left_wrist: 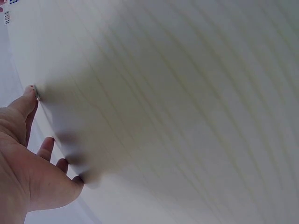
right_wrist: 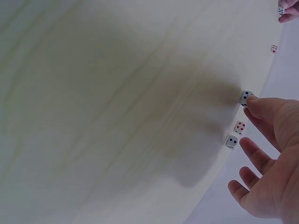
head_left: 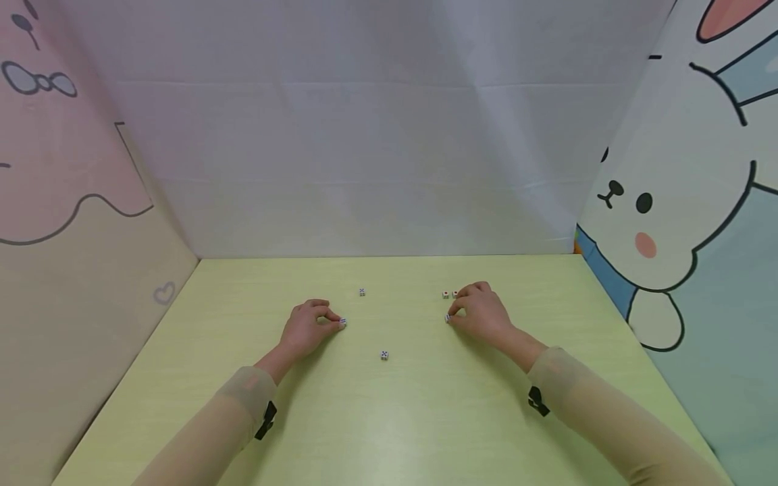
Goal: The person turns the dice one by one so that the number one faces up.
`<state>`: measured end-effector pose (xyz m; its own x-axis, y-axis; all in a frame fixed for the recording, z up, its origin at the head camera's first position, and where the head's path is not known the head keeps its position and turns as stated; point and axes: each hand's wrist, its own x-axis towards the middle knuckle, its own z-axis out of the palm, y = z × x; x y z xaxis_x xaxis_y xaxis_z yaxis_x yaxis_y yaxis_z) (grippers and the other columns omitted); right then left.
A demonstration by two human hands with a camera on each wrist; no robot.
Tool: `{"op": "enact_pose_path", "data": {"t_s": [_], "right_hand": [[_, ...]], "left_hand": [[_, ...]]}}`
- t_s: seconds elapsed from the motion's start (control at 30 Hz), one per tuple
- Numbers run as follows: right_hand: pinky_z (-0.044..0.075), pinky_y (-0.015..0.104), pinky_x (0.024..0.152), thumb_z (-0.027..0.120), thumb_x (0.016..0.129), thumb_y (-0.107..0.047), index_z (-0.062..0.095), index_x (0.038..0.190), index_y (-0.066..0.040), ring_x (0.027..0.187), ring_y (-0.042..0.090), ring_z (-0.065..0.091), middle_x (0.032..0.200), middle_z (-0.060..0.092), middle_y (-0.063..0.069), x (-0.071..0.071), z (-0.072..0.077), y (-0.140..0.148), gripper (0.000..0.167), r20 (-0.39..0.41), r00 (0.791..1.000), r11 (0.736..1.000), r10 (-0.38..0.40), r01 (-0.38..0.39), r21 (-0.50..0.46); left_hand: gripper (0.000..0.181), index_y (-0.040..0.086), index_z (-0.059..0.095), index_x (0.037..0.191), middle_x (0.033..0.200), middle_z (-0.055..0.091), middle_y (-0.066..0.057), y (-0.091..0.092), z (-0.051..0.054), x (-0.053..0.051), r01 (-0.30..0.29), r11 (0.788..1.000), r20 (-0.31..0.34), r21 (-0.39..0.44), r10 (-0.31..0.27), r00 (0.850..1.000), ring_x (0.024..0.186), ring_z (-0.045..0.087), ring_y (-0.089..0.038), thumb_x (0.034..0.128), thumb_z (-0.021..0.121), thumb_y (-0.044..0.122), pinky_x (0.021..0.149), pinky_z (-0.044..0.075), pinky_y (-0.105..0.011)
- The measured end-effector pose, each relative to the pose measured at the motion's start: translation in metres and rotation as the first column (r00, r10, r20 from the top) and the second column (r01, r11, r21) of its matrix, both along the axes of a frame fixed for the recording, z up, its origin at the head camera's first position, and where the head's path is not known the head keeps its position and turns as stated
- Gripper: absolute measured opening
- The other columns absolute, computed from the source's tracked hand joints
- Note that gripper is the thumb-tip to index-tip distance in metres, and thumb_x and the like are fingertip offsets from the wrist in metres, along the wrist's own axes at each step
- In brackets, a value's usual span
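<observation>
Table (head_left: pixel 395 425): pale yellow, bearing six dice.
Right hand (head_left: pixel 484 313): thumb and fingertips pinch one die (right_wrist: pixel 245 98), just beside the pair.
Left hand (head_left: pixel 306 329): pinches another die (head_left: pixel 343 322), well apart from the right.
Paired dice (head_left: pixel 446 295): side by side near the right fingers; this grouping looks done.
Loose dice: far die (head_left: pixel 361 292) and near die (head_left: pixel 384 355), apart between the hands; with the two gripped, seemingly what's left.

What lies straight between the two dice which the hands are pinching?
Only bare table, in the head view. A loose die lies off that line, on its near side.
</observation>
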<state>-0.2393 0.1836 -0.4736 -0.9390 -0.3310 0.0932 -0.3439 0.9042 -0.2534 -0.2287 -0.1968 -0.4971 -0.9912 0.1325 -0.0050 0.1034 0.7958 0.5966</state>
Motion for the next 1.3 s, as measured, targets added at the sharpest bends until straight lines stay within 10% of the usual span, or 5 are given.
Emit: {"op": "enact_pose_path", "data": {"t_s": [0.37, 0.63, 0.83, 1.1, 1.3], "right_hand": [[0.044, 0.061, 0.1, 0.081, 0.089, -0.026, 0.082, 0.092, -0.019, 0.125, 0.042, 0.047, 0.122, 0.067, 0.011, 0.002, -0.003, 0.002, 0.008, -0.039, 0.999, 1.0, 0.018, -0.019, -0.023], [0.034, 0.058, 0.109, 0.078, 0.092, -0.025, 0.082, 0.097, -0.015, 0.127, 0.043, 0.045, 0.124, 0.068, 0.014, 0.0, 0.003, 0.01, 0.012, 0.0, 0.999, 0.965, -0.049, 0.047, -0.257], [0.032, 0.056, 0.111, 0.078, 0.093, -0.023, 0.08, 0.104, -0.009, 0.125, 0.039, 0.053, 0.123, 0.069, 0.016, 0.002, 0.012, 0.015, 0.018, 0.073, 0.996, 0.883, -0.044, 0.073, -0.463], [0.035, 0.052, 0.111, 0.074, 0.095, -0.035, 0.076, 0.121, -0.009, 0.139, 0.034, 0.045, 0.139, 0.06, 0.014, 0.008, 0.009, 0.016, 0.036, 0.342, 0.936, 0.699, -0.081, 0.298, -0.651], [0.035, 0.05, 0.112, 0.075, 0.095, -0.033, 0.076, 0.121, -0.008, 0.139, 0.032, 0.045, 0.14, 0.061, 0.012, 0.01, 0.003, 0.014, 0.036, 0.361, 0.927, 0.645, -0.101, 0.337, -0.686]], "left_hand": [[0.013, 0.016, 0.079, 0.097, 0.147, 0.053, -0.017, 0.0, 0.0, 0.0, 0.003, 1.0, 0.003, -0.008, -0.003, 1.0, 0.139, 0.038, -0.051, 0.0954, 0.075, 0.029, 0.115, 0.031, -0.061], [0.013, 0.017, 0.079, 0.096, 0.146, 0.053, -0.018, -0.001, -0.001, 0.002, 0.004, 1.0, -0.005, 0.001, -0.004, 1.0, 0.138, 0.038, -0.051, 0.0948, 0.076, 0.029, 0.113, 0.032, -0.063], [0.013, 0.016, 0.078, 0.094, 0.146, 0.053, -0.018, -0.001, 0.0, 0.004, 0.011, 1.0, -0.012, 0.013, -0.011, 1.0, 0.137, 0.038, -0.052, 0.095, 0.075, 0.029, 0.113, 0.031, -0.064], [0.012, 0.017, 0.077, 0.094, 0.147, 0.053, -0.017, -0.002, -0.003, 0.002, 0.003, 1.0, -0.018, 0.013, -0.003, 1.0, 0.139, 0.037, -0.051, 0.0947, 0.075, 0.029, 0.113, 0.03, -0.064], [0.013, 0.017, 0.077, 0.094, 0.147, 0.053, -0.017, -0.001, -0.002, 0.002, 0.001, 1.0, -0.022, 0.012, 0.0, 1.0, 0.138, 0.038, -0.05, 0.0944, 0.076, 0.029, 0.113, 0.031, -0.063]]}}
